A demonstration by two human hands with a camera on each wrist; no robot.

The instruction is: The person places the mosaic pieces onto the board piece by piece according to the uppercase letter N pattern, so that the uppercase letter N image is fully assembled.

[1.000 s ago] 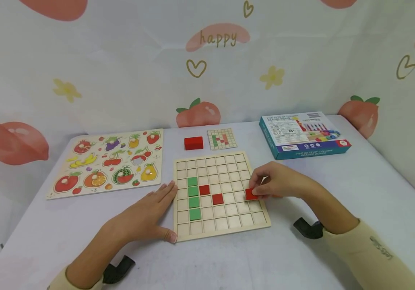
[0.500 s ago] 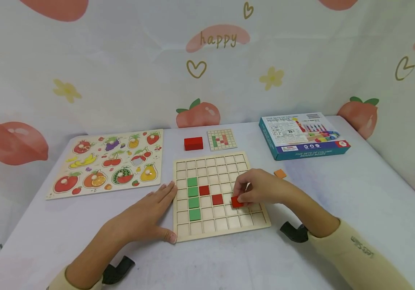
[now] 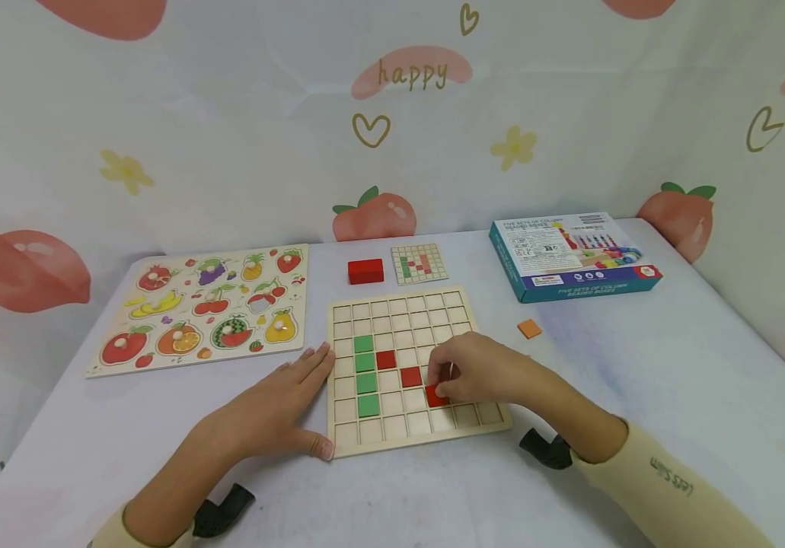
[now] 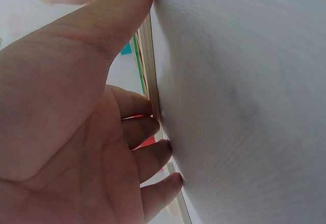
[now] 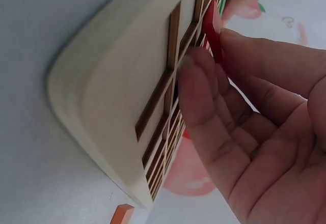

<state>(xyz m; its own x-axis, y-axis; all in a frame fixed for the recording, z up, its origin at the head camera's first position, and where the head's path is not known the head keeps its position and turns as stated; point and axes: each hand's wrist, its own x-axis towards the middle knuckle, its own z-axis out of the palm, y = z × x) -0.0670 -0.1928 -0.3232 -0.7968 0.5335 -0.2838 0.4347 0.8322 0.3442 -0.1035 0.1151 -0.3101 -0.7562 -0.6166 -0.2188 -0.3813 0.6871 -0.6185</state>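
A wooden grid board lies in the middle of the table. My left hand rests beside it, fingers stretched out, with fingertips and thumb against the board's left edge. Between thumb and fingers my right hand pinches a red square tile, low over a cell in the board's lower right part. The right wrist view shows this red tile tilted against the grid. A column of green tiles fills cells on the left. Two red tiles, one upper and one lower, step down diagonally rightward.
Behind the board sit a red block and a small pattern card. A fruit peg puzzle lies at the left. Back right is a flat toy box, and an orange tile lies right of the board.
My right hand has carried the red tile left and toward me, from the board's right edge to a cell near the lower red tile. The orange tile came into full view. My left hand stayed put.
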